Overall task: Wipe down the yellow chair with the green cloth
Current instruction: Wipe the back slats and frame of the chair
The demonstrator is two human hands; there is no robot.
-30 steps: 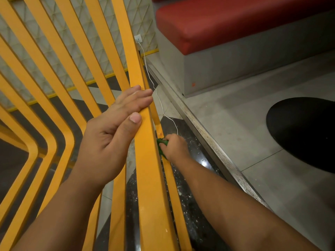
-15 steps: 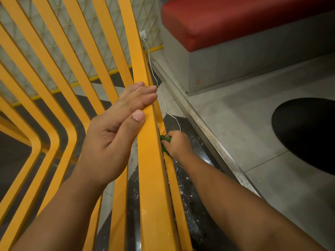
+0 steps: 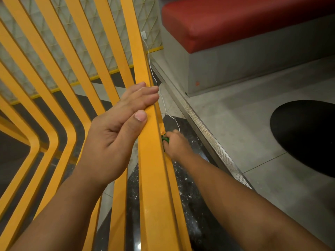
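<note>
We rest our left hand (image 3: 116, 140), fingers straight, across a slat of the yellow chair (image 3: 154, 178); our right hand (image 3: 176, 144), lower down, curls round the green cloth (image 3: 165, 138), pressing it against the chair's outer edge.

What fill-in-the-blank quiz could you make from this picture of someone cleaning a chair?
1. The left hand rests on a slat of the ____ chair.
2. The right hand grips a ____ cloth, low beside the chair.
3. The bench behind has a ____ cushion.
4. A thin ____ cable hangs past the left hand's fingertips.

Missing words: yellow; green; red; white.
</note>
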